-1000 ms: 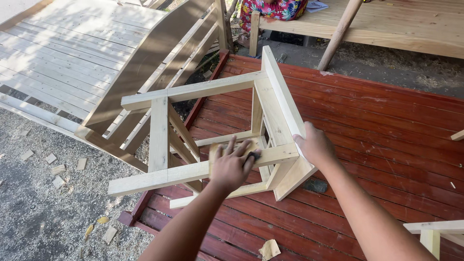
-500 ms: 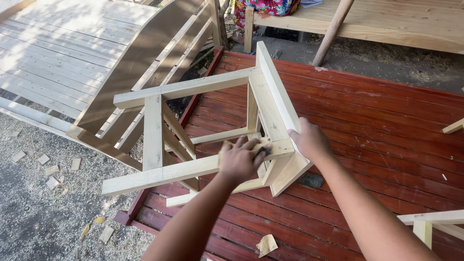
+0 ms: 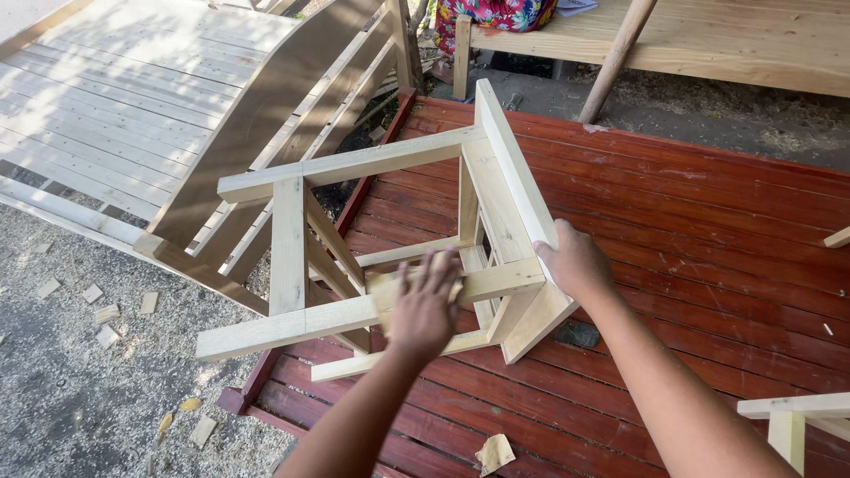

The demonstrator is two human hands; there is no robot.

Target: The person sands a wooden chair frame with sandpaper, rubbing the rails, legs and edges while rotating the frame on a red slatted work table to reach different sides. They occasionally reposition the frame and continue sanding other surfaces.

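An unpainted wooden stool (image 3: 289,239) lies on its side on a red plank deck (image 3: 708,221), its legs pointing left over the deck's edge. My left hand (image 3: 425,305) presses flat on the stool's nearest leg, with a tan sheet of sandpaper (image 3: 382,296) under the fingers. The fingers of my right hand (image 3: 575,261) curl over the edge of the stool's seat (image 3: 509,177), which stands on edge at the right. A small dark object (image 3: 577,334) lies on the deck under the seat.
A pale wooden ramp with a slanted railing (image 3: 257,115) runs at the left. Gravel with wood offcuts (image 3: 97,310) lies below it. A wooden platform (image 3: 708,40) stands at the back. Part of another pale wooden frame (image 3: 784,416) shows at bottom right, and a paper scrap (image 3: 494,453) lies on the deck.
My left hand has slid a little along the leg toward the seat and back with the sandpaper. My right hand keeps its hold on the seat edge.
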